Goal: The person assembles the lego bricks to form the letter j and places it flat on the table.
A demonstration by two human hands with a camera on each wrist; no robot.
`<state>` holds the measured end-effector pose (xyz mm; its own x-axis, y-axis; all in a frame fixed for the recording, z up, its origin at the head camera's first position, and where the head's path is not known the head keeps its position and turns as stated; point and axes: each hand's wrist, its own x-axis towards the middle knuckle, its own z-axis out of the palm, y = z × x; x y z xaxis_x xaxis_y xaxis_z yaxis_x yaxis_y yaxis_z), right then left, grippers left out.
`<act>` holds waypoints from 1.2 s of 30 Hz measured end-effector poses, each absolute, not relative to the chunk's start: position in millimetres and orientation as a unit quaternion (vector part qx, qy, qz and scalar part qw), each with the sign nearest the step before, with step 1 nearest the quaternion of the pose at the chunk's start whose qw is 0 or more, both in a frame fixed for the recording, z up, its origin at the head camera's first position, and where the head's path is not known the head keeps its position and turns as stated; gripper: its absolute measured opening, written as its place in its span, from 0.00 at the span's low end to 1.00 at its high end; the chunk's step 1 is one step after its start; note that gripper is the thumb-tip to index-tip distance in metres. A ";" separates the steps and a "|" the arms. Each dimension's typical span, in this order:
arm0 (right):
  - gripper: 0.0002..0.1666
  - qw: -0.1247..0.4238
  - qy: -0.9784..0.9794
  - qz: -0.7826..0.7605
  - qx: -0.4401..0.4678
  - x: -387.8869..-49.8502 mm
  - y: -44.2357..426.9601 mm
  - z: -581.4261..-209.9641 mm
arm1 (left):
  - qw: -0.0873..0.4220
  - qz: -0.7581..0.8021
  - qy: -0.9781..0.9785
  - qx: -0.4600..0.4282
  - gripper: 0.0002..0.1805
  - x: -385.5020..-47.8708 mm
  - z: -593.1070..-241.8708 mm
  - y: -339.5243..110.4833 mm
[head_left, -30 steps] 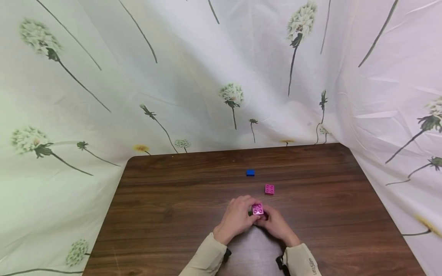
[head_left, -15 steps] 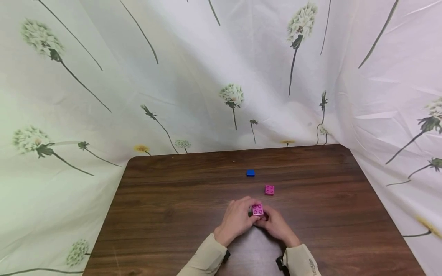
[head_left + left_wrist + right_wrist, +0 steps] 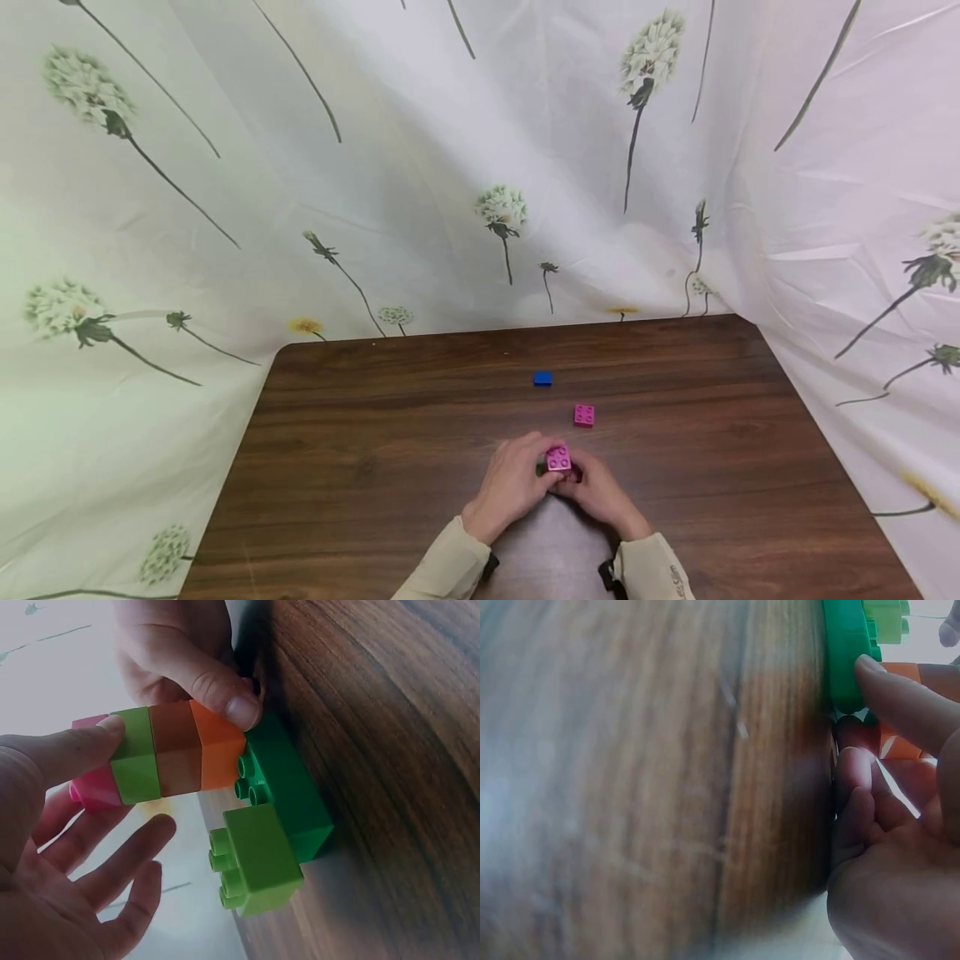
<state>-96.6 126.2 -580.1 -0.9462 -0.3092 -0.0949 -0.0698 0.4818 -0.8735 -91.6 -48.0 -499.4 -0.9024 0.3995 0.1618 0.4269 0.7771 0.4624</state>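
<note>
Brick tower (image 3: 175,754) rises above the near half of the bench (image 3: 360,450), held between both hands just in front of the wearer. From its top down run a pink brick (image 3: 97,793), a lime brick (image 3: 138,769), a brown brick (image 3: 175,742) and an orange brick (image 3: 219,754), which sits on one end of a longer dark green brick (image 3: 289,787). A second lime brick (image 3: 262,859) is set on the other end of that base, with dark green studs showing between it and the orange one. Whether the base touches the wood, I cannot tell.

Both hands are clamped on the build and close together. The left hand (image 3: 508,482) pinches the upper end, its thumb across the pink and lime bricks and its lower fingers spread clear. The right hand (image 3: 603,497) grips low, thumb pressed where orange meets dark green.

Beyond the hands lies a loose pink brick (image 3: 584,416), studs up, and farther back, slightly to the left, a small blue brick (image 3: 543,379). Pale sleeves (image 3: 447,560) cover the forearms, and a flower-printed cloth (image 3: 420,167) hangs behind the bench.
</note>
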 end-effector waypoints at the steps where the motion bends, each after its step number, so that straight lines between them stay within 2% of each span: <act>1: 0.16 0.121 0.852 -0.497 -0.112 -96.5 126.1 -580.6 | 0.025 -0.254 -0.942 -0.218 0.21 -91.1 -500.0 -48.3; 18: 0.22 0.112 0.868 -0.474 -0.096 -98.0 119.6 -574.9 | 0.020 -0.310 -0.927 -0.209 0.24 -96.8 -509.9 -55.6; 22: 0.23 0.118 0.870 -0.470 -0.093 -99.8 118.3 -573.4 | 0.006 -0.353 -0.915 -0.193 0.28 -99.1 -514.9 -59.1; 30: 0.18 0.146 0.868 -0.470 -0.063 -101.9 116.5 -569.5 | -0.047 -0.479 -0.870 -0.109 0.39 -99.7 -536.4 -85.4; 36: 0.19 0.136 0.870 -0.471 -0.053 -100.7 117.0 -572.2 | -0.082 -0.491 -0.864 -0.080 0.36 -96.5 -560.9 -96.8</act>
